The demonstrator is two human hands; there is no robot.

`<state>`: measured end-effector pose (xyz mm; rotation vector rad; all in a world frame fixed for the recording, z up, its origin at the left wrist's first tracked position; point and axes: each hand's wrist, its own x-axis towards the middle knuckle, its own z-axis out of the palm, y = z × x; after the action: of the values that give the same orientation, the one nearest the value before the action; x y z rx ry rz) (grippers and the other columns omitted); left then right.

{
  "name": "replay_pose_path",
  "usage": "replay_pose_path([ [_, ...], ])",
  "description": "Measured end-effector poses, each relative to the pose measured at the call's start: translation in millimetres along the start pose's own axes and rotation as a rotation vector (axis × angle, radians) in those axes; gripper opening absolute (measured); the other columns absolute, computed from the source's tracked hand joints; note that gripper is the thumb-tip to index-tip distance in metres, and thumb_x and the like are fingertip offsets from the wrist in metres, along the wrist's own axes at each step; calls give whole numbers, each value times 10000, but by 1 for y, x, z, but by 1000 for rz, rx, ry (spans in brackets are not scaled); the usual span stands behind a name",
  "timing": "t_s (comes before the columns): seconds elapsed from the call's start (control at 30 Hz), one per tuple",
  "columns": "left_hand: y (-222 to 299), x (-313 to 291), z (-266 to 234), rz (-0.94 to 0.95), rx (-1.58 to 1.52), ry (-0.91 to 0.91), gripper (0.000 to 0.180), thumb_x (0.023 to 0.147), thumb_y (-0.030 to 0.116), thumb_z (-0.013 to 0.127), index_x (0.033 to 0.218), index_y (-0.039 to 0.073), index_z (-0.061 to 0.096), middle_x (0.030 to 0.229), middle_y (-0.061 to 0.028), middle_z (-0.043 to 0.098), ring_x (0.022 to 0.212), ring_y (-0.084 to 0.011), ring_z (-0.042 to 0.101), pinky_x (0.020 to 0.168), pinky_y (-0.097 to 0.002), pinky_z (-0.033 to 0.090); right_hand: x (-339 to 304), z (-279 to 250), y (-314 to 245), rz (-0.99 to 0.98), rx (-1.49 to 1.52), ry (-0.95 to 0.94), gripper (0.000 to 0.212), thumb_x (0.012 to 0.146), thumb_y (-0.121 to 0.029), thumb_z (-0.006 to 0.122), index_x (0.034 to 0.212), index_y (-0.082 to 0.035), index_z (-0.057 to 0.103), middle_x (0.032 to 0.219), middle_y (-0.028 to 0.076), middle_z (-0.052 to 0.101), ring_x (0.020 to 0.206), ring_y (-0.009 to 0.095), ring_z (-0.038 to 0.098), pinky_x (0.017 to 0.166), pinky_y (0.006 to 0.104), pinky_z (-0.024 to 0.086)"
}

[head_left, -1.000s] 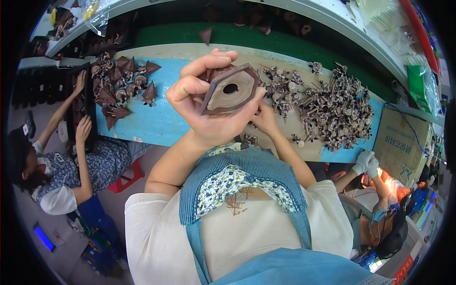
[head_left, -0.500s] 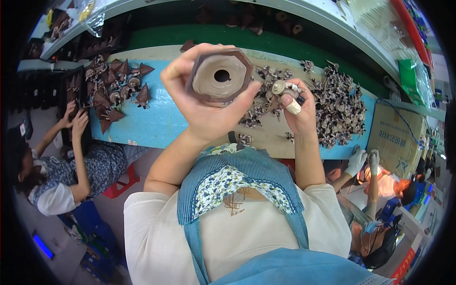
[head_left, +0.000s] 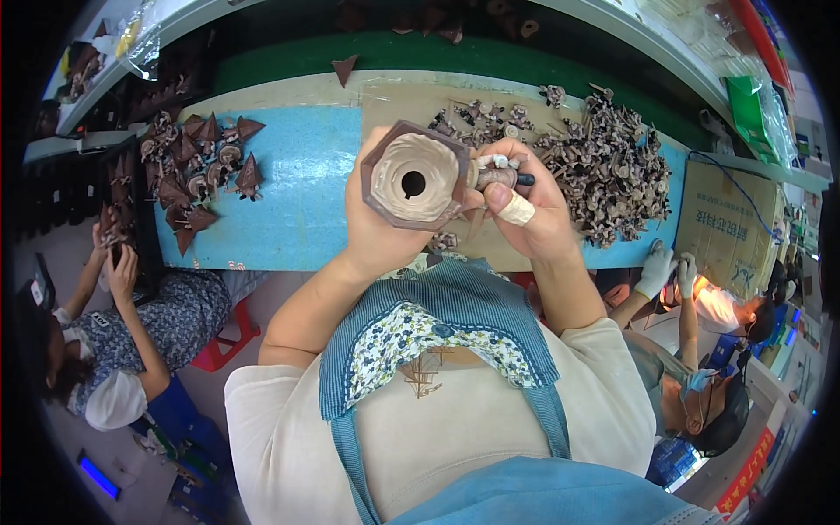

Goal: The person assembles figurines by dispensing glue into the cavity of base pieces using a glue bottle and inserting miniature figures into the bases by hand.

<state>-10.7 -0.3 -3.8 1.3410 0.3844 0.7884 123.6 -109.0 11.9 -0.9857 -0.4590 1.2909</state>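
Hollow brown piece (head_left: 416, 156) clasped in grip of left hand (head_left: 371, 224) above bench (head_left: 302, 162). Figurine (head_left: 495, 174) pinched in grip of right hand (head_left: 542, 210), just beside piece; could be chipped if knocked, dropped if pinch slackens.

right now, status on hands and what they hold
Left hand grips brown piece, hollow side facing camera. Right hand pinches small figurine beside it. Figurine pile farther right.
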Motion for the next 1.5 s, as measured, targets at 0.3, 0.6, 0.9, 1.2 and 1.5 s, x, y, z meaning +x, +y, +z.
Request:
replay_pose_path([
  [0.3, 14, 3, 3, -277, -84, 95, 502, 662, 44, 831, 1058, -2, 526, 971, -84, 637, 912, -137, 616, 809, -281, 507, 2, 2, -8, -420, -762, 30, 265, 850, -112, 644, 1040, -20, 484, 950, 43, 540, 851, 103, 534, 708, 263, 453],
  [0.6, 9, 8, -11, -84, 106, -194, 734, 598, 201, 849, 1178, 7, 442, 1023, -85, 598, 965, -157, 587, 840, -287, 469, 16, 9, -60, -362, -885, -217, 277, 729, -43, 676, 953, -34, 514, 864, 52, 529, 743, 140, 508, 672, 267, 411],
  [0.9, 29, 15, -5, -95, 276, -292, 612, 615, 182, 768, 1108, -7, 459, 865, -160, 641, 827, -275, 673, 736, -342, 521, 27, 45, -89, -614, -1597, -558, 312, 579, -67, 677, 832, -30, 498, 796, 108, 501, 704, 290, 506, 601, 359, 388],
  [1.2, 26, 9, 0, -90, 118, -356, 580, 572, 157, 768, 1042, -1, 467, 810, -135, 636, 777, -234, 665, 715, -317, 508, 32, 39, -76, -670, -1326, -725, 297, 536, -92, 640, 735, -25, 429, 762, 116, 470, 678, 283, 489, 593, 355, 385],
  [1.5, 13, 2, 16, -97, -1, -208, 548, 574, 144, 763, 1023, 13, 478, 817, -82, 612, 761, -151, 619, 717, -293, 496, 34, 27, -71, -632, -1192, -705, 282, 602, -35, 656, 772, -31, 431, 794, 124, 486, 661, 307, 485, 599, 374, 394],
])
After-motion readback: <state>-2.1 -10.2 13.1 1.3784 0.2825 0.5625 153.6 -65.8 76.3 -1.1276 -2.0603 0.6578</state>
